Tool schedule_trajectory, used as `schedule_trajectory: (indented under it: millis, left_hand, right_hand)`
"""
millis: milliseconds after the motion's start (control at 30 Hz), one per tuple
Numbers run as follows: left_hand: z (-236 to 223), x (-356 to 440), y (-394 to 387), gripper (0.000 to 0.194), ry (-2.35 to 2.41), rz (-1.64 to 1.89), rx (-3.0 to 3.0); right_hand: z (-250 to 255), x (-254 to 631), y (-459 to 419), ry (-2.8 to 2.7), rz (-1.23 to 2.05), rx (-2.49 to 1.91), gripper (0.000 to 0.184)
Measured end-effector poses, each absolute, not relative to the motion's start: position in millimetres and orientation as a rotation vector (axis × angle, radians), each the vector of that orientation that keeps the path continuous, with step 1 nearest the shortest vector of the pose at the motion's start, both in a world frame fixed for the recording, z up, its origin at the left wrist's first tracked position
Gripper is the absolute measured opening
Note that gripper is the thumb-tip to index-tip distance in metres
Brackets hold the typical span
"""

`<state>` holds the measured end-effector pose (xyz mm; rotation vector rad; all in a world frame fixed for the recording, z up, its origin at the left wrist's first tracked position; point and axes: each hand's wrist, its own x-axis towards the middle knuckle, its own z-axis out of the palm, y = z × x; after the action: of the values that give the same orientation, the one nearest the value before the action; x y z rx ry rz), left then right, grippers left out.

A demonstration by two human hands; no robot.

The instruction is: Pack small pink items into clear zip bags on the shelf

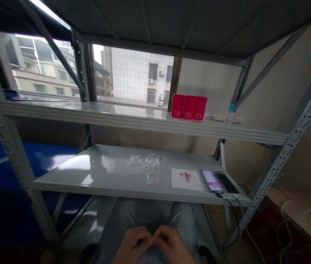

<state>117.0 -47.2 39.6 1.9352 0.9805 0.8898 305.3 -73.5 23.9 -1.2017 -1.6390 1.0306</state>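
Observation:
My left hand (136,242) and my right hand (172,242) meet above my lap, low in the view. The fingertips of both are pinched together and touch each other in the middle. Whatever sits between them, if anything, is too small to make out. Beyond my knees, on the lower shelf, lies a loose pile of small clear plastic bags (150,161), with one more clear bag (153,178) nearer the front edge. To their right is a white sheet (178,180) with small pink-red pieces (186,176) on it.
A blurred-out phone (212,180) and a dark flat device (228,183) lie at the right of the lower shelf (70,176), with cables hanging down. Three red boxes (189,107) and a small blue-capped bottle (230,113) stand on the upper shelf. Metal posts frame both sides.

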Motion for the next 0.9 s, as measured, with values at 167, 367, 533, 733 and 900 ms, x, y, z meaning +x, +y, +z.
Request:
schedule_trajectory:
  millis: [167, 367, 533, 733, 900]
  left_hand:
    - [36, 113, -43, 0.038, 1.104, 0.89, 1.927]
    - [50, 105, -42, 0.037, 1.086, 0.901, 1.946]
    - [51, 113, -49, 0.034, 1.126, 0.947, 1.977]
    - [50, 121, -54, 0.041, 1.105, 0.965, 1.99]
    - [50, 124, -60, 0.038, 1.09, 0.944, 2.019]
  right_hand:
    - [15, 303, -65, -1.766, 0.901, -1.291, 0.011]
    - [22, 297, -69, -1.688, 0.983, -1.269, 0.018]
    - [34, 302, -77, -1.639, 0.893, -1.277, 0.023]
    - [34, 305, -79, -1.67, 1.012, -1.151, 0.033]
    - [34, 302, -78, -1.69, 1.018, -1.182, 0.041]
